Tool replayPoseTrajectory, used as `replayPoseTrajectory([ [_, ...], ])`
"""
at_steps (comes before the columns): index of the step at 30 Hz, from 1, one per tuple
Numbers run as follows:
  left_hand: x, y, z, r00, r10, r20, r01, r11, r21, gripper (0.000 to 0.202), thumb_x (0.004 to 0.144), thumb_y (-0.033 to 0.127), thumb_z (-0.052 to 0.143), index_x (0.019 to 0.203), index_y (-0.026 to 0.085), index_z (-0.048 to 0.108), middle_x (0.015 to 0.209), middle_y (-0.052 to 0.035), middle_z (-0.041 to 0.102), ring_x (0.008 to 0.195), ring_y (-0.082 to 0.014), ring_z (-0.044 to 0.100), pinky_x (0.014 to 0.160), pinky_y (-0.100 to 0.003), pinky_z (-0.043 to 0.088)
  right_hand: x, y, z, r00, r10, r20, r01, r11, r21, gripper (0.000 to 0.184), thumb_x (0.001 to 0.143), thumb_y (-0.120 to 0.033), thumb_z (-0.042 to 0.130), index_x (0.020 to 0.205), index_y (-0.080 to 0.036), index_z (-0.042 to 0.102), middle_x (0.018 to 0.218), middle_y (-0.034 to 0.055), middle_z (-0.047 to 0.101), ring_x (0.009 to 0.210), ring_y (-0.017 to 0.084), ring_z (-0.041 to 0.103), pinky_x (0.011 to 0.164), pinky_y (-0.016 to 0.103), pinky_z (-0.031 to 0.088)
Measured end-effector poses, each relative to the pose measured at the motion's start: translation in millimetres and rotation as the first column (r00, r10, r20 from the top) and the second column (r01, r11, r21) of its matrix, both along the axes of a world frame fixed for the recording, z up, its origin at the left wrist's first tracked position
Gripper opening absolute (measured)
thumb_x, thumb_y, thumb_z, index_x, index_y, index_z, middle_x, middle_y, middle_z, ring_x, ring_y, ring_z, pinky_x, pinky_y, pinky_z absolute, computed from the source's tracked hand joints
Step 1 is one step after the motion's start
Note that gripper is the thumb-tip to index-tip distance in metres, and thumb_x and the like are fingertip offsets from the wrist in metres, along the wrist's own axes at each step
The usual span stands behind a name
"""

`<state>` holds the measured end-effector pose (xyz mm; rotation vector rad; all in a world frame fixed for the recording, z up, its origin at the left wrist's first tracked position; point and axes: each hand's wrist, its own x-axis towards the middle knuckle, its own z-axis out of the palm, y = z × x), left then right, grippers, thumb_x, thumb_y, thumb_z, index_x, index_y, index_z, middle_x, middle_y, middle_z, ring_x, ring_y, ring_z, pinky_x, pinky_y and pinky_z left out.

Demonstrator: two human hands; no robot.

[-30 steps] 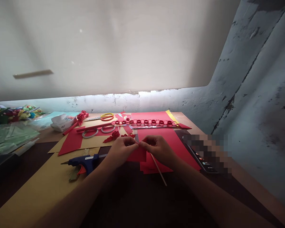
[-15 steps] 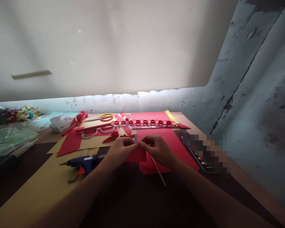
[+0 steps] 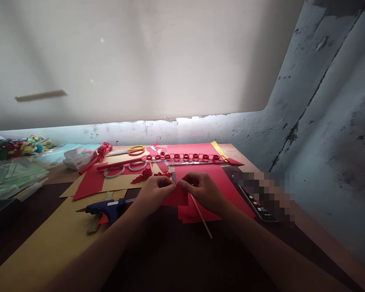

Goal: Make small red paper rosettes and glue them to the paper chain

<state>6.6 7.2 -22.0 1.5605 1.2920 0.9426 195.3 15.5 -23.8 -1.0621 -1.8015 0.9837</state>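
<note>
Both my left hand [image 3: 155, 192] and my right hand [image 3: 202, 190] pinch the upper edge of a piece of red paper [image 3: 175, 197], their fingertips almost meeting. The paper hangs below the fingers over the dark tabletop. A thin wooden stick [image 3: 202, 217] slants down from under my right hand; whether the fingers touch it I cannot tell. Beneath that hand lie red paper sheets [image 3: 231, 198]. Left of my left forearm rests a blue glue gun [image 3: 108, 209] with an orange trigger. Just beyond my left hand is a red paper flower [image 3: 146, 174].
A red paper chain [image 3: 185, 156] stretches across the back. Scissors [image 3: 136, 150], silver rings [image 3: 114, 171], a tissue pack [image 3: 78, 157] and yellow-brown paper [image 3: 48, 235] lie on the left. A phone [image 3: 258, 205] is at right. A pale panel [image 3: 158, 61] overhangs the table.
The lower edge of the red paper has risen slightly and its right corner has shifted a little right. My right hand has moved very slightly; my left hand stays in place.
</note>
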Motion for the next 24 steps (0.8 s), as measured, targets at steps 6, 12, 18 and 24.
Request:
replayPoseTrajectory([
  [6, 0, 0, -1.1, 1.0, -0.011, -0.003, 0.011, 1.0, -0.005, 0.019, 0.076, 0.033, 0.068, 0.076, 0.015, 0.072, 0.069, 0.0001, 0.063, 0.064, -0.0131, 0.052, 0.058, -0.024, 0.035, 2, 5, 0.5, 0.997, -0.002, 0.072, 0.002, 1.0, -0.007, 0.036, 0.09, -0.047, 0.059, 0.073, -0.017, 0.069, 0.069, 0.0018, 0.067, 0.065, 0.016, 0.058, 0.059, 0.028, 0.04],
  [12, 0, 0, -0.8, 1.0, 0.001, -0.008, -0.001, 1.0, -0.002, 0.018, 0.076, 0.033, 0.066, 0.075, 0.016, 0.071, 0.074, -0.0022, 0.067, 0.07, -0.0164, 0.058, 0.06, -0.026, 0.038, 63, 27, 30.5, 0.897, -0.322, 0.302, 0.325, 0.945, 0.04, 0.061, 0.095, -0.064, 0.039, 0.073, -0.018, 0.072, 0.079, 0.0079, 0.075, 0.064, 0.018, 0.064, 0.063, 0.03, 0.046],
  [18, 0, -1, 0.7, 0.999, 0.01, -0.032, -0.011, 1.0, -0.008, 0.021, 0.076, 0.036, 0.067, 0.078, 0.016, 0.073, 0.079, -0.0046, 0.071, 0.073, -0.0187, 0.061, 0.062, -0.027, 0.041, 142, 47, 45.7, 0.583, -0.529, 0.616, 0.698, 0.714, -0.048, 0.065, 0.097, -0.058, 0.031, 0.061, -0.019, 0.067, 0.07, 0.012, 0.075, 0.056, 0.022, 0.064, 0.071, 0.038, 0.047],
  [24, 1, -3, 3.2, 1.0, 0.014, -0.026, -0.014, 1.0, -0.001, 0.021, 0.075, 0.036, 0.067, 0.077, 0.016, 0.074, 0.078, -0.0038, 0.071, 0.072, -0.0181, 0.061, 0.061, -0.026, 0.04, 159, 60, 27.2, 0.583, -0.48, 0.655, 0.728, 0.667, -0.158, 0.061, 0.094, -0.059, 0.032, 0.062, -0.018, 0.065, 0.06, 0.0139, 0.072, 0.05, 0.024, 0.063, 0.059, 0.04, 0.045],
])
